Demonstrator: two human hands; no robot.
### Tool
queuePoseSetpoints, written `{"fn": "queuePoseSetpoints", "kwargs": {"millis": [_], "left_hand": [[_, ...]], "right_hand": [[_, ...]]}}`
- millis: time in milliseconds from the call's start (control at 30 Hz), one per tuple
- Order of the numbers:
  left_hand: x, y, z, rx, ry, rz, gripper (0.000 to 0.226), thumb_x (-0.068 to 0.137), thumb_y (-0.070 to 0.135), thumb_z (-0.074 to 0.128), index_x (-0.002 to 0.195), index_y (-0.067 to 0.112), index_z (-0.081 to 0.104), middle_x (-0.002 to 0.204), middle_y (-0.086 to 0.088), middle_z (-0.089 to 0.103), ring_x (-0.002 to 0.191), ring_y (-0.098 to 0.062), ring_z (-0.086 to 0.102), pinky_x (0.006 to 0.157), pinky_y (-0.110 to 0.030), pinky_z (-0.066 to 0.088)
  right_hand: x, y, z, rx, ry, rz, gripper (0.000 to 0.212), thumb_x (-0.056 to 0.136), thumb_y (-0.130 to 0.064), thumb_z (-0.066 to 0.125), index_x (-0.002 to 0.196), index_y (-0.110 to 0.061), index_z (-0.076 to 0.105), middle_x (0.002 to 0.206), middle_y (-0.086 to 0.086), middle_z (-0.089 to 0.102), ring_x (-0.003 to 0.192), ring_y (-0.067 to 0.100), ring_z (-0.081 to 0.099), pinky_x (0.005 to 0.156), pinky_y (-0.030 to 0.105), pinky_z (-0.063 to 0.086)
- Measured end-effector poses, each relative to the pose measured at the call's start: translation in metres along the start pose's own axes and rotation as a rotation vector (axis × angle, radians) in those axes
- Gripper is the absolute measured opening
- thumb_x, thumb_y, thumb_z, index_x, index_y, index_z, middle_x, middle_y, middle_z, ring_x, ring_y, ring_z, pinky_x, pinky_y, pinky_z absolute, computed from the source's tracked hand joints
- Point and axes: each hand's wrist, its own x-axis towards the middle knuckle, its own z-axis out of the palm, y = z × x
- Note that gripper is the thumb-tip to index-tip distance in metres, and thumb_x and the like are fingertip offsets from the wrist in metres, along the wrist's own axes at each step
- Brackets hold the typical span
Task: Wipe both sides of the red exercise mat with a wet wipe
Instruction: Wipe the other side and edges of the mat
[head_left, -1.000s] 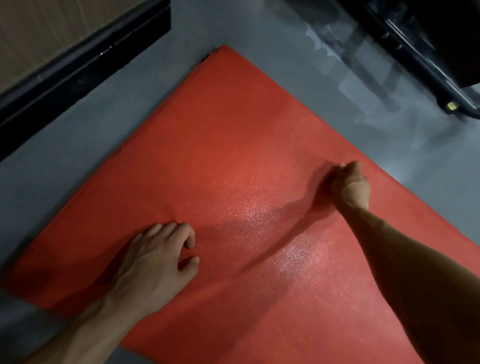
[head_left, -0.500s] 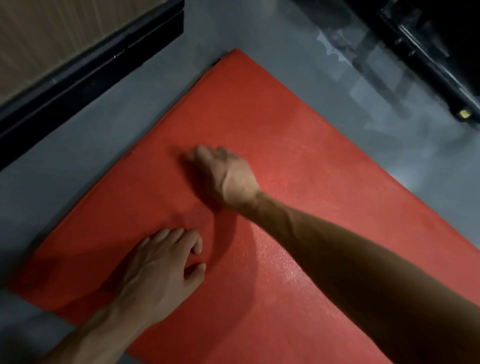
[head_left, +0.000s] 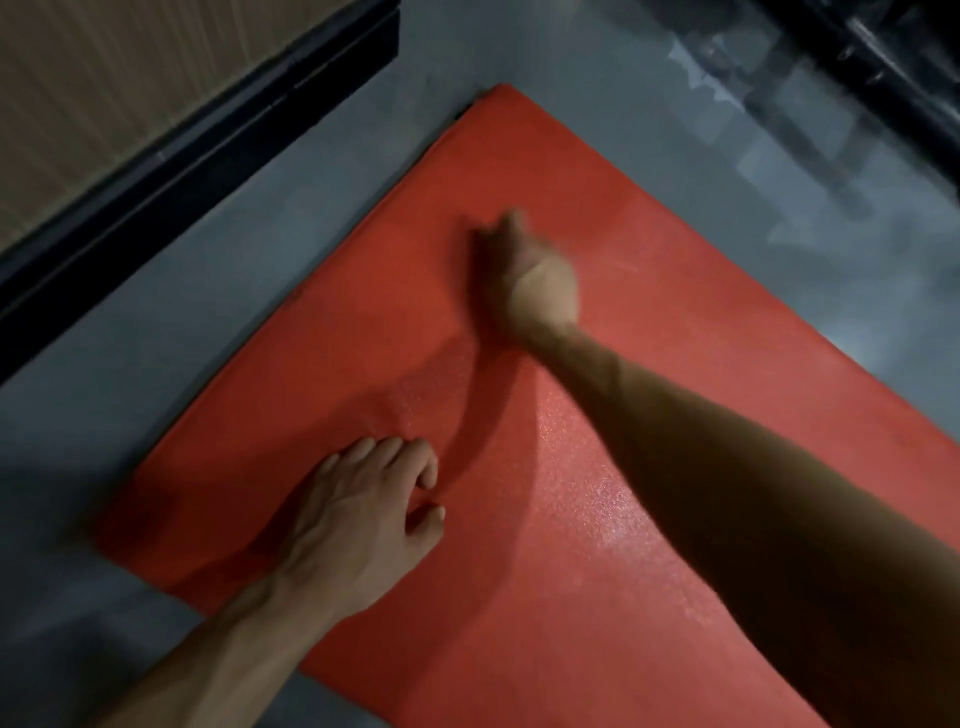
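I see the left hand (head_left: 358, 525) resting palm down on the red exercise mat (head_left: 597, 545), fingers curled a little, holding nothing. The right hand (head_left: 530, 280) is further up on the mat and blurred; I cannot tell if its fingers are closed on a wipe. The two hands are well apart. The mat lies flat on a grey floor (head_left: 130, 415), with a shiny patch beside the right forearm. A black baseboard (head_left: 197, 156) runs along a beige wall (head_left: 78, 104) at upper left.

Gym: grey floor (head_left: 130, 426), red mat (head_left: 519, 571)
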Motion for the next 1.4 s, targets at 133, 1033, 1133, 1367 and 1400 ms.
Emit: {"fn": "queuePoseSetpoints", "kwargs": {"millis": [133,1033,1133,1367,1400], "left_hand": [[0.004,-0.001,-0.002,-0.011,-0.024,-0.002,0.025,0.074,0.056,0.053,0.087,0.038,0.042,0.073,0.025,0.030,0.076,-0.011,0.048,0.068,-0.033,0.033],[0.010,0.041,-0.009,0.173,-0.288,-0.402,0.026,0.093,0.039,0.069,0.099,0.029,0.046,0.131,-0.010,0.056,0.125,-0.037,0.046,0.103,-0.049,0.034],[0.010,0.042,-0.007,0.177,-0.300,-0.424,0.026,0.093,0.039,0.070,0.100,0.029,0.047,0.132,-0.011,0.055,0.126,-0.039,0.045,0.103,-0.051,0.034],[0.009,0.049,-0.002,0.189,-0.268,-0.472,0.023,0.094,0.035,0.070,0.099,0.029,0.049,0.134,-0.015,0.053,0.128,-0.041,0.043,0.104,-0.053,0.034],[0.009,0.052,-0.003,0.183,-0.256,-0.479,0.022,0.094,0.035,0.069,0.099,0.029,0.049,0.133,-0.016,0.053,0.128,-0.041,0.042,0.105,-0.053,0.034]], "right_hand": [[-0.074,-0.042,0.004,0.066,-0.313,-0.796,0.020,0.101,-0.032,0.058,0.115,-0.018,0.062,0.096,0.003,0.068,0.088,0.026,0.065,0.069,0.032,0.046],[-0.335,0.259,-0.210,-0.188,-0.571,0.359,0.028,0.101,-0.047,0.045,0.096,-0.020,0.046,0.079,0.003,0.072,0.079,0.035,0.069,0.063,0.040,0.052],[-0.364,0.255,-0.237,-0.138,-0.643,0.427,0.017,0.100,-0.039,0.053,0.090,-0.025,0.050,0.068,-0.011,0.071,0.070,0.017,0.068,0.059,0.032,0.048],[-0.389,0.258,-0.326,-0.054,-0.626,0.420,0.013,0.098,-0.027,0.062,0.090,-0.027,0.052,0.068,-0.033,0.067,0.072,-0.014,0.064,0.060,0.020,0.050],[-0.387,0.262,-0.338,-0.022,-0.591,0.442,0.014,0.098,-0.024,0.063,0.089,-0.027,0.052,0.069,-0.032,0.068,0.085,-0.013,0.067,0.065,0.024,0.054]]}}
